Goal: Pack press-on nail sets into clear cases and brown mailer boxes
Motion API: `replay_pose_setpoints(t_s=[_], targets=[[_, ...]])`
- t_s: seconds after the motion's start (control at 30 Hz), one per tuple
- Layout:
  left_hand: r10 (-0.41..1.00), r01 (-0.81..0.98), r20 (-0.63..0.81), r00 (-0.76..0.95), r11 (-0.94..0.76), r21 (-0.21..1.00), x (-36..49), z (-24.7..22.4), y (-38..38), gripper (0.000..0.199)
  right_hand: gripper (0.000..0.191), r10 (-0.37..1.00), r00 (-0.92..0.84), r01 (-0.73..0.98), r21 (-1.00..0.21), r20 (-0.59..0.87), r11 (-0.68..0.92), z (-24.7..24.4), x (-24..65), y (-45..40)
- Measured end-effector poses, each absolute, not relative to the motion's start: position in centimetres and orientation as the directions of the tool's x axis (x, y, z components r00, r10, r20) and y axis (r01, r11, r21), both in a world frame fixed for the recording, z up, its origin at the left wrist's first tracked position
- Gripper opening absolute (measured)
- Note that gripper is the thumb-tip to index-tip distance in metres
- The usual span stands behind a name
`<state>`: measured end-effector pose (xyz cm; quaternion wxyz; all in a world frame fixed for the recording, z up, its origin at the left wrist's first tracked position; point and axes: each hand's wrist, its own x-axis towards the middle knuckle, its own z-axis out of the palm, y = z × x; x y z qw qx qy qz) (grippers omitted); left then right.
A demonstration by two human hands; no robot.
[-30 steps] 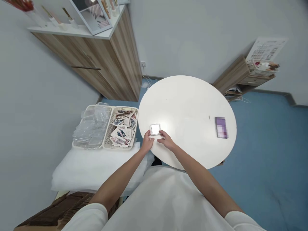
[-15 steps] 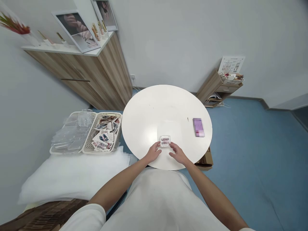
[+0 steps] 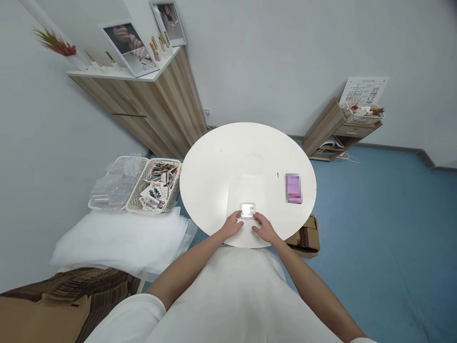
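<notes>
a small clear plastic case (image 3: 247, 210) lies flat on the round white tabletop (image 3: 228, 162), close to the near edge and right in front of the person. the left hand (image 3: 232, 225) rests on the tabletop at the case's near left corner, fingers stretched forward so the tips meet the case's edge. the right hand (image 3: 263, 227) sits the same way at the near right corner, its fingertips against that side. each hand's grip is loose and spread, fingers apart, pressing or steadying the case from either side rather than wrapped around it; whether the thumbs touch the case i cannot tell. what is inside the case is too small to make out.

further right on the tabletop, well apart from the hands, lies a purple blurred rectangle (image 3: 293, 187), with a tiny dark speck (image 3: 278, 176) just to its left. off the left side of the tabletop stand two pale baskets side by side: the nearer basket (image 3: 157, 186) holds a heap of printed cards, and the farther basket (image 3: 112, 184) holds clear plastic cases. both sit above a stack of white sheets (image 3: 121, 238). a wooden cabinet (image 3: 157, 102) stands against the wall behind, with framed pictures (image 3: 130, 42) on top. a cardboard box (image 3: 307, 237) sits on the blue floor under the tabletop's right edge.
</notes>
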<state>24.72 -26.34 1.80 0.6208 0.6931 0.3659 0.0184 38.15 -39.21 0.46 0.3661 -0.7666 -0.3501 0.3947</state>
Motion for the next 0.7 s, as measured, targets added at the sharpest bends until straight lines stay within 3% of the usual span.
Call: replay_pose_setpoints(t_s=[0.27,0.43,0.57,0.7], targets=[[0.563,0.552,-0.403,0.721,-0.116,0.826,23.4,1.1,-27.7,0.046,0.045,0.851,0.415,0.377,-0.79,-0.322,-0.483,0.5,37.0,-40.2],[0.573,0.534,-0.261,0.777,-0.38,0.755,23.1,0.6,-27.6,0.047,0.052,0.879,0.419,0.64,-0.612,-0.228,-0.464,1.0,37.2,-39.5],[0.53,0.51,-0.209,0.822,-0.521,0.684,23.0,0.6,-27.1,0.054,0.064,0.965,0.214,0.865,-0.43,-0.153,-0.26,1.6,38.3,-37.6],[0.481,0.49,-0.215,0.85,-0.571,0.659,23.0,0.4,-26.7,0.053,0.056,0.984,0.001,0.95,-0.307,-0.178,-0.057,1.9,39.3,-36.1]])
